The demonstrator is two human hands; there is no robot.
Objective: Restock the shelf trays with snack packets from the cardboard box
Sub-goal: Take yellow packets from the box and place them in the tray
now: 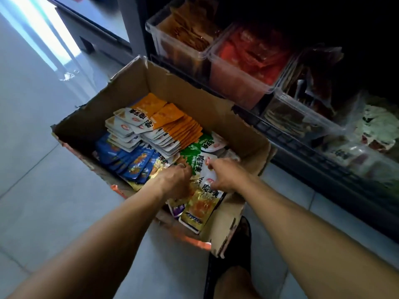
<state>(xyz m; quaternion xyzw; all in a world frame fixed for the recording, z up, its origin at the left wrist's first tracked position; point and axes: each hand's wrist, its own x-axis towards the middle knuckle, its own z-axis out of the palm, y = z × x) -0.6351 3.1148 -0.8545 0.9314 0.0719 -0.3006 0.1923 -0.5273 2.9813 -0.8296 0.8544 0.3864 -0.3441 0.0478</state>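
An open cardboard box (133,83) stands on the floor, full of snack packets: orange ones (172,119) at the back, blue ones (129,160) at the left, green ones (194,154) in the middle, yellow ones (198,210) at the near end. Both my hands reach into the near end. My left hand (176,180) has its fingers curled into the packets beside the green stack. My right hand (224,175) grips the white top edge of the green and yellow packets. What the fingertips pinch is partly hidden.
A dark shelf at the right carries clear plastic trays: one with brown-orange packets (179,46), one with red packets (241,80), one with dark packets (302,117), one with pale green packets (371,152). My foot in a black sandal (233,260) is beside the box. Grey tiled floor lies to the left.
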